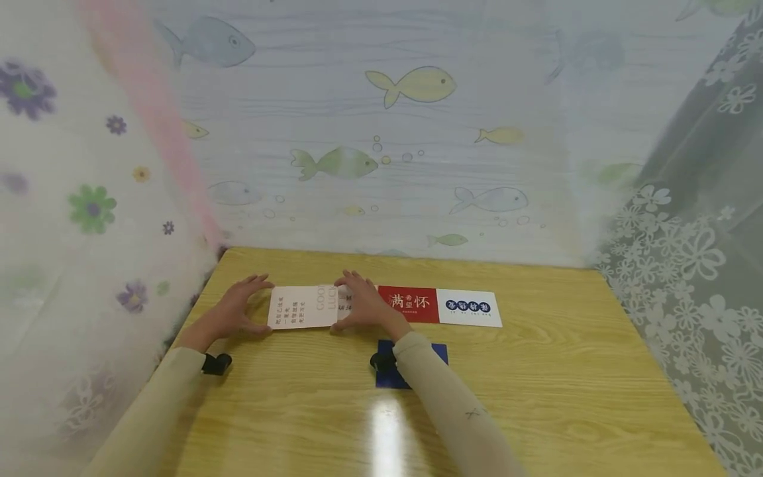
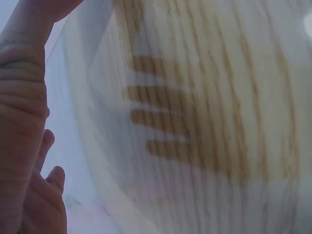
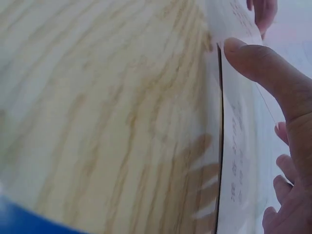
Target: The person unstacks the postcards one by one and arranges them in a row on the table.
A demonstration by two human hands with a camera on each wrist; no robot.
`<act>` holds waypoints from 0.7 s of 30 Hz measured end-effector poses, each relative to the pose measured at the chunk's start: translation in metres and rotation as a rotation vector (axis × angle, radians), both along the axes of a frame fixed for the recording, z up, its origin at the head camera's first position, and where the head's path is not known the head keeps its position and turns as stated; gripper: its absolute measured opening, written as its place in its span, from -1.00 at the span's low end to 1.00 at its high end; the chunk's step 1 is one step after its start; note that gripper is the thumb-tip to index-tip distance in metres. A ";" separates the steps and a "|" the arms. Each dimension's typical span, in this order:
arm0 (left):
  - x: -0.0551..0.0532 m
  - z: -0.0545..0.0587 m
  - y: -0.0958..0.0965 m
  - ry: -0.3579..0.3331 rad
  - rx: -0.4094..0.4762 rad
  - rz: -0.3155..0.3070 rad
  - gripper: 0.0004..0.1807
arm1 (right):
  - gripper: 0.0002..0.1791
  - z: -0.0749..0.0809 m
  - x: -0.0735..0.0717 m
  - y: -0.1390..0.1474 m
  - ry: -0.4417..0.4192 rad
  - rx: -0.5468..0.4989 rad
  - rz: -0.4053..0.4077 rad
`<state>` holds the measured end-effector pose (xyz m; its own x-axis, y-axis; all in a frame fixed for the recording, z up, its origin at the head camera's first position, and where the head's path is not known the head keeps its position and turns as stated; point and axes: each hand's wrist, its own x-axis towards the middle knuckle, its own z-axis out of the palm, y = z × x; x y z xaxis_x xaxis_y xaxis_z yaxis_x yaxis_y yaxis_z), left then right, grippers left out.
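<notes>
Pale card (image 1: 298,308): between my two hands, print up; small dark characters nearest my left fingers, grey GOOD LUCK lettering by my right ones
Left hand (image 1: 235,310): thumb and fingers spread apart and bent round one end of the card, holding near and far edges
Right hand (image 1: 366,306): same bent grip at the other end, thumb on the near edge, fingertips at the far edge
Second card (image 1: 344,301): mostly under my right hand, can't read all its print
Red card (image 1: 407,313): just right of my right fingers, white characters
White card (image 1: 469,318): beyond the red one, further from my fingers, blue discs
Blue card (image 1: 390,379): nearer me than my right fingers, partly behind my right sleeve (image 1: 453,404)
Table (image 1: 554,397): wood-grain, bears these cards
</notes>
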<state>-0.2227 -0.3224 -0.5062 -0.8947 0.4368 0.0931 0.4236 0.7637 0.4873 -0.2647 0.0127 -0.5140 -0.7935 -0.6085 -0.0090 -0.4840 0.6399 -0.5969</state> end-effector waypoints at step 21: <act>-0.009 0.003 -0.013 -0.042 0.029 -0.016 0.00 | 0.05 0.006 -0.004 -0.014 -0.013 -0.011 -0.028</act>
